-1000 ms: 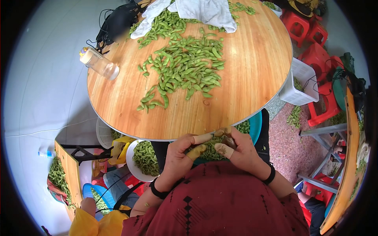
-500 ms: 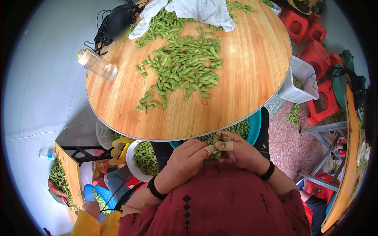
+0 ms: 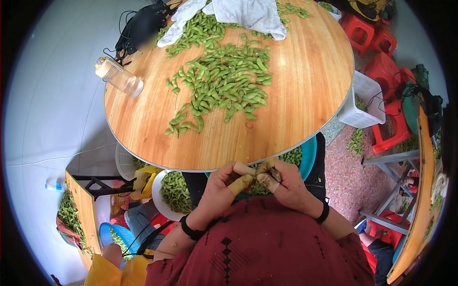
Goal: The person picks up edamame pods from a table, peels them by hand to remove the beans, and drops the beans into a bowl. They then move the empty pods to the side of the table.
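My left hand (image 3: pixel 220 189) and my right hand (image 3: pixel 290 187) meet just below the table's near edge, fingertips almost touching. Stained, yellowish covers wrap the thumb and index finger of each. Both hands are closed in a pinch on what looks like an edamame pod, mostly hidden by the fingers. Beneath them, partly under the table, sits a teal basin (image 3: pixel 312 155) with green shelled beans (image 3: pixel 292 156) in it. A loose heap of edamame pods (image 3: pixel 224 83) lies on the round wooden table (image 3: pixel 296 100) in front of me.
A white cloth (image 3: pixel 248 16) covers the far pods. A water bottle (image 3: pixel 119 78) and a black bag (image 3: pixel 145 26) are at the table's left. A white bowl of pods (image 3: pixel 158 193) stands lower left. Red stools (image 3: pixel 393 121) and a white crate (image 3: pixel 365 112) are at right.
My left hand has turned and raised its index finger, with the thumb now showing. My right hand has rotated, its thumb now toward me. The green pod seen between the fingers is now mostly hidden.
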### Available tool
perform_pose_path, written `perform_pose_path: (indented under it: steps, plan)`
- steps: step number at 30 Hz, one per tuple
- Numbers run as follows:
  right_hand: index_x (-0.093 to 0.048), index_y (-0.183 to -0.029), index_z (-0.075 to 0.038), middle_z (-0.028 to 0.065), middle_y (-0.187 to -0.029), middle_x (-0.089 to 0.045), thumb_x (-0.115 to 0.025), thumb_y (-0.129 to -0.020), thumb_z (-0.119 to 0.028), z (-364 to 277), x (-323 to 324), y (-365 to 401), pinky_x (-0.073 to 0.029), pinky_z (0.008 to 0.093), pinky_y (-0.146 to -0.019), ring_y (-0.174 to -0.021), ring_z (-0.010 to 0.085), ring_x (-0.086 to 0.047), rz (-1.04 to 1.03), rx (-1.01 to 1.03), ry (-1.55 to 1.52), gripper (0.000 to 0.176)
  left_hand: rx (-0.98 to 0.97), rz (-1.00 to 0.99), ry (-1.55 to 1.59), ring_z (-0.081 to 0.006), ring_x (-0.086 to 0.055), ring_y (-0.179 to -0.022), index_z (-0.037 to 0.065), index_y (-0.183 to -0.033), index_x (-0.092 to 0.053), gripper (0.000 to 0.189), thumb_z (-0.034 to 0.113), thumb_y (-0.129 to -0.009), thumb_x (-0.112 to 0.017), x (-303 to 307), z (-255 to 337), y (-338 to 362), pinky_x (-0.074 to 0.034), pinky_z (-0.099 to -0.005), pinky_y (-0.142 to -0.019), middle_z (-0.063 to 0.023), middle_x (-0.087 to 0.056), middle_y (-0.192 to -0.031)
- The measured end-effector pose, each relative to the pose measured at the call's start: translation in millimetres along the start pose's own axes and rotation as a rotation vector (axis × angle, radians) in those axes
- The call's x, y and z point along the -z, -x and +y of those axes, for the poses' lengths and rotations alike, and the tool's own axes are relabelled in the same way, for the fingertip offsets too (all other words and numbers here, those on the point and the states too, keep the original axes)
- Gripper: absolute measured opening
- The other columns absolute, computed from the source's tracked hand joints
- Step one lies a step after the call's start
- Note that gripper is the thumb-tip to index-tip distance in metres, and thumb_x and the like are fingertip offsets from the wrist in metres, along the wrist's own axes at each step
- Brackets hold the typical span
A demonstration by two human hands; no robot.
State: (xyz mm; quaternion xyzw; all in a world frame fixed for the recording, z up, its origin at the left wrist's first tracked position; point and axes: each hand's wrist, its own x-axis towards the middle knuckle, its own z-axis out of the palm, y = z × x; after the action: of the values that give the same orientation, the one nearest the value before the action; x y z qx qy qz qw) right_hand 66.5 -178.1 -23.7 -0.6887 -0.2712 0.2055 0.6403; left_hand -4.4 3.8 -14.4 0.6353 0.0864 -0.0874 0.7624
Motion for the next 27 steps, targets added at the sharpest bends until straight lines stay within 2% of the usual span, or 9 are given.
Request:
perform_pose_path:
  steps: [6, 9, 11, 15, 18, 20, 21, 23, 27]
  plan:
    - [-0.057, -0.096, -0.003, -0.0004, -0.072, -0.056, -0.058, -0.094, -0.011, 2, 1, 3, -0.038, 0.0208, -0.059, -0.064, 0.0054, -0.046, -0.084, -0.062, 0.033, 0.009, -0.027, 0.074, 0.178, -0.0121, -0.062, -0.085, 0.002, -0.108, -0.059, 0.017, 0.000, -0.091, -0.061, -5, -7, 1, -0.049, -0.0255, -0.077, -0.0031, -0.065, -0.093]
    - [-0.056, -0.100, -0.004, 0.0015, -0.075, -0.058, -0.057, -0.095, -0.012, 7, -4, 3, -0.042, 0.0220, -0.057, -0.062, 0.0063, -0.051, -0.013, -0.229, -0.389, 0.010, -0.086, 0.049, 0.093, -0.0106, -0.060, -0.086, 0.004, -0.109, -0.061, 0.019, 0.001, -0.091, -0.062, -8, -3, 3, -0.049, -0.0248, -0.075, -0.0036, -0.064, -0.096]
    - [-0.055, -0.102, -0.005, -0.0006, -0.078, -0.058, -0.054, -0.097, -0.014, 1, -2, 3, -0.043, 0.0203, -0.056, -0.063, 0.0056, -0.053, -0.051, -0.325, -0.427, 0.010, -0.301, 0.178, -0.557, -0.0165, -0.063, -0.089, 0.004, -0.105, -0.064, 0.019, -0.001, -0.087, -0.065, -9, -1, 4, -0.051, -0.0262, -0.077, -0.0076, -0.064, -0.099]
    - [-0.054, -0.102, -0.005, 0.0005, -0.079, -0.058, -0.054, -0.097, -0.014, -3, 1, 2, -0.043, 0.0208, -0.056, -0.063, 0.0059, -0.053, -0.077, -0.442, -0.626, 0.010, -0.623, 0.178, -0.894, -0.0138, -0.065, -0.089, 0.001, -0.103, -0.065, 0.018, 0.000, -0.086, -0.066, -5, -2, 1, -0.053, -0.0286, -0.071, -0.0100, -0.066, -0.098]
    - [-0.054, -0.101, -0.005, 0.0005, -0.080, -0.058, -0.056, -0.096, -0.011, -4, 2, 4, -0.044, 0.0204, -0.059, -0.067, 0.0057, -0.053, -0.082, -0.462, -0.705, 0.008, -0.603, 0.134, -0.843, -0.0133, -0.064, -0.090, 0.000, -0.105, -0.064, 0.018, 0.000, -0.087, -0.066, -7, -1, 3, -0.053, -0.0284, -0.076, -0.0082, -0.067, -0.099]
    - [-0.055, -0.100, -0.004, 0.0007, -0.079, -0.058, -0.058, -0.094, -0.006, 1, 1, 7, -0.042, 0.0200, -0.061, -0.069, 0.0048, -0.051, -0.047, -0.281, -0.492, 0.007, -0.257, 0.065, -0.340, -0.0133, -0.064, -0.090, 0.000, -0.107, -0.062, 0.019, 0.002, -0.088, -0.065, -9, -2, 2, -0.053, -0.0283, -0.080, -0.0065, -0.066, -0.102]
    - [-0.055, -0.100, -0.004, 0.0007, -0.079, -0.058, -0.058, -0.094, -0.006, 1, 1, 7, -0.042, 0.0200, -0.061, -0.069, 0.0048, -0.051, -0.047, -0.278, -0.492, 0.007, -0.260, 0.065, -0.341, -0.0133, -0.064, -0.090, 0.000, -0.107, -0.062, 0.019, 0.002, -0.088, -0.065, -9, -4, 2, -0.053, -0.0283, -0.080, -0.0065, -0.066, -0.102]
    - [-0.055, -0.099, -0.004, -0.0001, -0.079, -0.057, -0.058, -0.092, -0.002, 0, 1, 6, -0.042, 0.0198, -0.063, -0.071, 0.0040, -0.050, -0.026, 0.073, -0.108, 0.008, -0.062, 0.029, 0.065, -0.0127, -0.063, -0.093, -0.001, -0.107, -0.059, 0.018, 0.001, -0.090, -0.064, -9, -8, 1, -0.052, -0.0282, -0.083, -0.0055, -0.065, -0.103]
    - [-0.055, -0.098, -0.005, -0.0014, -0.079, -0.055, -0.058, -0.092, -0.003, 4, 0, 9, -0.040, 0.0194, -0.061, -0.069, 0.0039, -0.048, -0.041, 0.053, -0.120, 0.007, -0.098, 0.018, 0.115, -0.0128, -0.064, -0.094, -0.001, -0.107, -0.058, 0.020, -0.001, -0.088, -0.065, -9, -6, 2, -0.052, -0.0275, -0.082, -0.0064, -0.064, -0.104]
